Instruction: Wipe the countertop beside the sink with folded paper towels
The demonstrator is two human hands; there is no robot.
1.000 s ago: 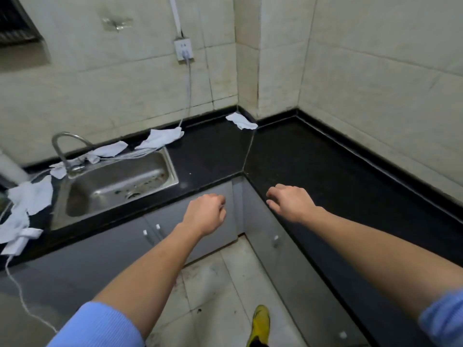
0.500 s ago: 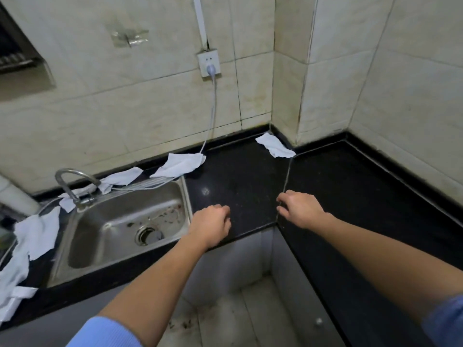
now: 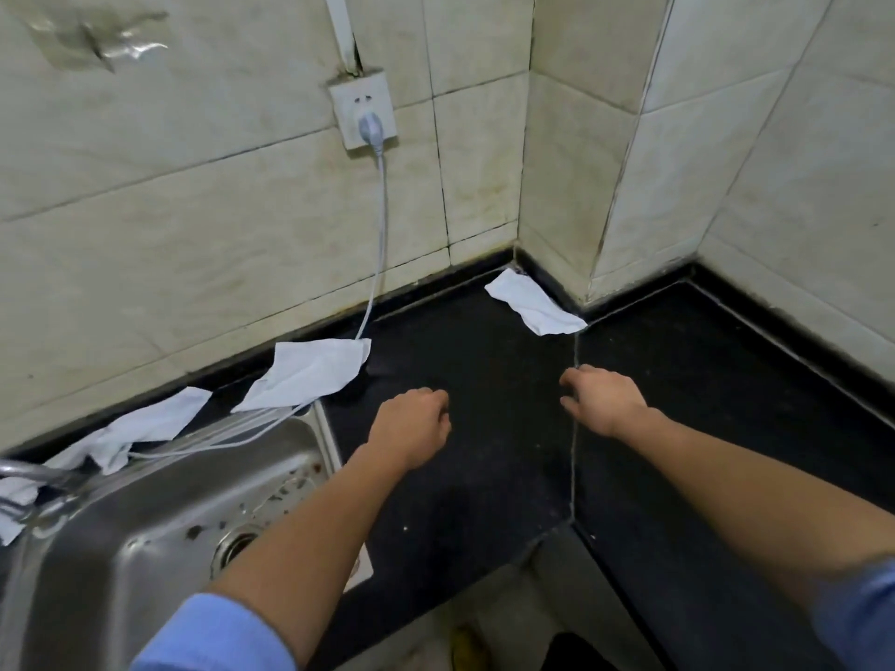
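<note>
The black countertop [image 3: 489, 477] runs right of the steel sink [image 3: 121, 564] and turns along the right wall. A folded white paper towel [image 3: 532, 307] lies in the back corner, beyond both hands. A second towel [image 3: 310, 370] rests behind the sink's right corner, and a third [image 3: 150, 421] lies further left. My left hand [image 3: 411, 428] hovers over the counter beside the sink, curled into a loose fist and empty. My right hand [image 3: 605, 399] is over the counter seam, fingers bent and slightly apart, holding nothing.
A grey cord [image 3: 380, 225] hangs from the wall socket [image 3: 363, 109] and runs under the towels along the sink's back rim. The faucet [image 3: 29, 469] juts in at the left edge. More crumpled paper [image 3: 14, 496] sits beside it. Tiled walls enclose the corner.
The view has moved forward and closer to the back corner. Both hands have travelled from the counter's front edge out over the countertop, still empty.
</note>
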